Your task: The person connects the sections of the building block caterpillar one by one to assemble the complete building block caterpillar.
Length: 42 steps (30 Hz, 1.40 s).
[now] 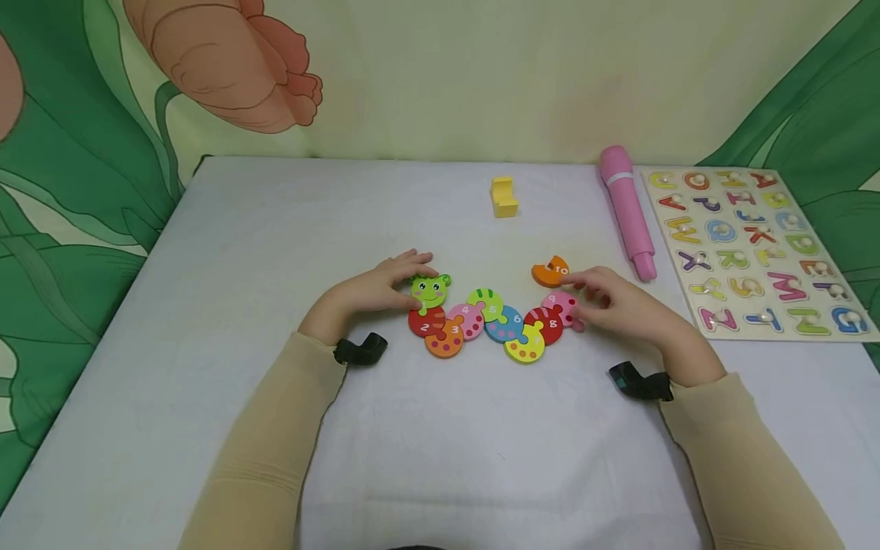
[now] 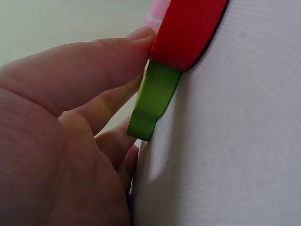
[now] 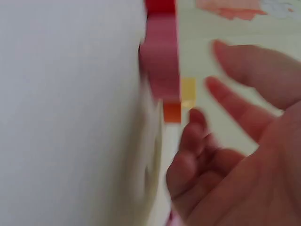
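A row of numbered wooden caterpillar puzzle pieces lies joined on the table, led by a green smiling head piece point(image 1: 430, 290) and a red piece point(image 1: 426, 324) numbered 2. My left hand point(image 1: 378, 289) touches the head end, its thumb point(image 2: 113, 59) resting where green meets red and its other fingers extended past the head. At the tail, my right hand point(image 1: 615, 302) hovers beside the pink piece point(image 1: 560, 304) numbered 9, fingers loosely bent and nothing between them. Its fingertips are close to a loose orange piece point(image 1: 550, 273) numbered 10, just above the pink one.
A small yellow block point(image 1: 504, 197) stands towards the back of the white table point(image 1: 206, 305). A pink microphone-shaped toy point(image 1: 627, 210) lies at the right, beside a board of letters point(image 1: 752, 248). A printed cloth hangs behind.
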### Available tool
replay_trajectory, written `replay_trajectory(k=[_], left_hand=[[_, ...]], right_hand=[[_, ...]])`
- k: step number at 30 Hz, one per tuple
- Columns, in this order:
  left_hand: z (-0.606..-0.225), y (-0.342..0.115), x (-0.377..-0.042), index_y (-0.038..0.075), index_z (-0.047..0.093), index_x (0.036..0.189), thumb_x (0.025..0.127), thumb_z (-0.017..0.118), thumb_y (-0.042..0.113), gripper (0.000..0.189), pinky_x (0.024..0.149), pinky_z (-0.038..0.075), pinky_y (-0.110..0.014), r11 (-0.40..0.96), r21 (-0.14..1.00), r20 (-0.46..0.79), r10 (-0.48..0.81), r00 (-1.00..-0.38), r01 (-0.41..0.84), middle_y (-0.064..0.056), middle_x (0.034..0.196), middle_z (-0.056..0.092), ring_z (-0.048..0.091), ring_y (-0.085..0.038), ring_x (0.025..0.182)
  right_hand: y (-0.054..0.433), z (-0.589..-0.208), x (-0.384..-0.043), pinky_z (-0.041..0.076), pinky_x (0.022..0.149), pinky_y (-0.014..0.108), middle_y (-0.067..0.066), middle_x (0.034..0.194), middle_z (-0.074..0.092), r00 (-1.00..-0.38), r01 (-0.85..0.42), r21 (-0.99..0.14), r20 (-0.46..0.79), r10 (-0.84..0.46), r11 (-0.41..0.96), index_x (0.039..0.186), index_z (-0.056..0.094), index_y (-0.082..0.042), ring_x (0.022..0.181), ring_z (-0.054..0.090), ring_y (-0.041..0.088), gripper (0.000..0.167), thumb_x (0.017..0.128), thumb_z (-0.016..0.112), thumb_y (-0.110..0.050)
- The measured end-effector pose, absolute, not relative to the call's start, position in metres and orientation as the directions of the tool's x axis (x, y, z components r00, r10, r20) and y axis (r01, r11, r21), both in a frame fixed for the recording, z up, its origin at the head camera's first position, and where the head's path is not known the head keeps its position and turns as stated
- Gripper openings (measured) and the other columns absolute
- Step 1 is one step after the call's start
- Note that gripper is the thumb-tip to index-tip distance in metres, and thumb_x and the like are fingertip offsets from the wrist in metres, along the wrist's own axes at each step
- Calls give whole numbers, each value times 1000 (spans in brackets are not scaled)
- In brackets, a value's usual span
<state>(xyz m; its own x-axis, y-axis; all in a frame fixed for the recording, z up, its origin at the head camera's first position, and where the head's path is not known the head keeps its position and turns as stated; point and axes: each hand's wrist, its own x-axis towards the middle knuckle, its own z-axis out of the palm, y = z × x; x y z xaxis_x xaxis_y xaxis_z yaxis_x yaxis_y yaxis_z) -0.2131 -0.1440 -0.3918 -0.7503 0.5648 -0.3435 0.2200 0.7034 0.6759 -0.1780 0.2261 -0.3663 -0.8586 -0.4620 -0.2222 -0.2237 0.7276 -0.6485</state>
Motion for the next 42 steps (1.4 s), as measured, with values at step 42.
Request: replay_trajectory(k=[42], left_hand=[[-391,-145,-212,24,43,133,83,59,24,53,114,-2,-45,707,673,-349,561,-750,216,8,153,13,-3,-15,142]], right_hand=[[264,-364,-177,46,78,8,-10,122,45,-912,29,-864,-229,-341,503,118,48,-9,103,45,-2,29,91,53,-15]])
